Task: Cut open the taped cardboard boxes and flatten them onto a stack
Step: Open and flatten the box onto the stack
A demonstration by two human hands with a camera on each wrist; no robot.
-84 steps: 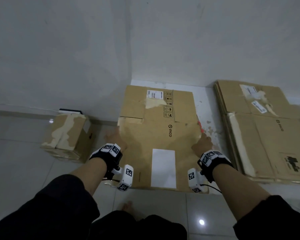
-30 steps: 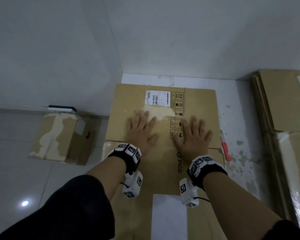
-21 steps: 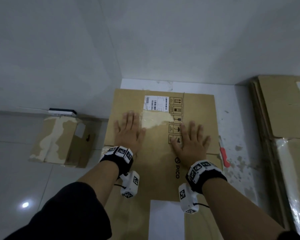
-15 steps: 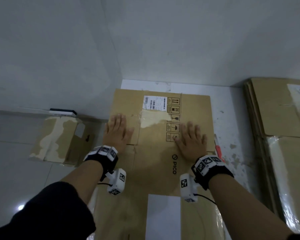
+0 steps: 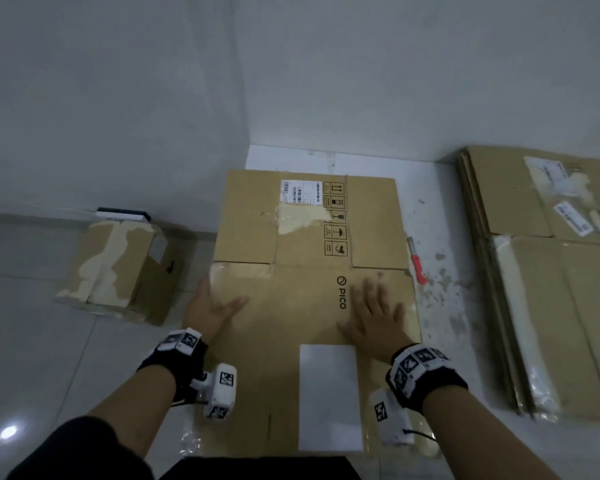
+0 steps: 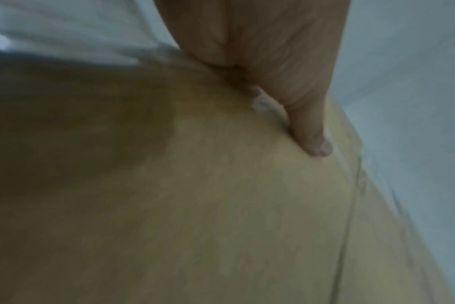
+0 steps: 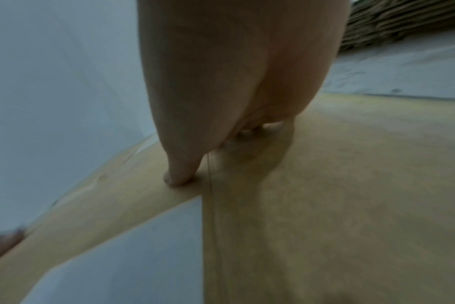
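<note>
Both hands, left hand [image 5: 212,308] and right hand [image 5: 378,318], spread flat, pressing flattened box [image 5: 309,237] on floor, left of stack [image 5: 551,306]. I judge flattening step; next, lift onto stack.

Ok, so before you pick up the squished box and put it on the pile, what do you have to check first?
1. Flattened box lies flat on the floor: ok, though whether the creases will stay down, cannot tell.
2. Left hand and right hand free, holding nothing: ok, both press flat on the cardboard.
3. Red-handled knife clear of the hands: ok, on the floor beside the box's right edge; blade out or in, cannot tell.
4. Stack of flattened boxes ready to the right: ok.
5. Small box at the left done: not ok, it stands unflattened.
</note>
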